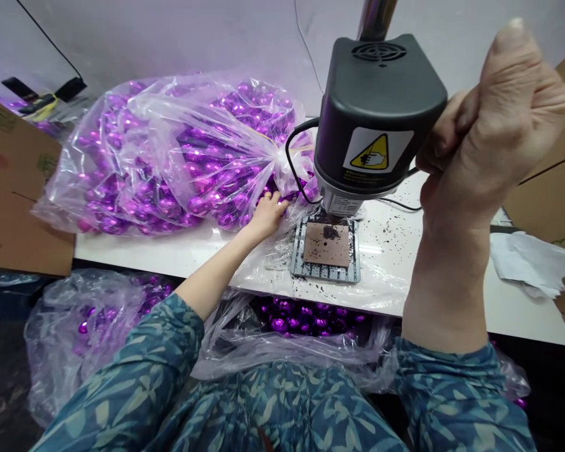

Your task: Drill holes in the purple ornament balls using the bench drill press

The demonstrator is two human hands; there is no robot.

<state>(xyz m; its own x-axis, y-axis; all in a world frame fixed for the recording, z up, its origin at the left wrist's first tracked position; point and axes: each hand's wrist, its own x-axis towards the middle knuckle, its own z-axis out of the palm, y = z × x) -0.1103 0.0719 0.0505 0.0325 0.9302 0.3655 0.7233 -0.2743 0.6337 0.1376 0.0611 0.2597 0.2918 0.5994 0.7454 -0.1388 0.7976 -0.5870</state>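
Note:
My left hand (268,213) reaches to faceted purple balls at the tied neck of a clear plastic bag (169,144). Its fingers are stretched out over the balls; the fingertips are partly hidden. On the right, my right hand (494,119) is closed at the side of a dark bench drill press (381,94), apparently round its lever, which the hand mostly covers. Under the press head, a square brown plate (327,245) with a small dark hole lies on a slotted metal base (299,267). Dark shavings are heaped on the plate.
Purple balls (306,317) fill an open plastic bag below the table's front edge. Another clear bag (82,339) hangs lower left. Cardboard boxes (19,188) flank the table. Crumpled white paper (532,260) lies at right. Shavings litter the white tabletop (390,251); a black cable (289,150) loops beside the press.

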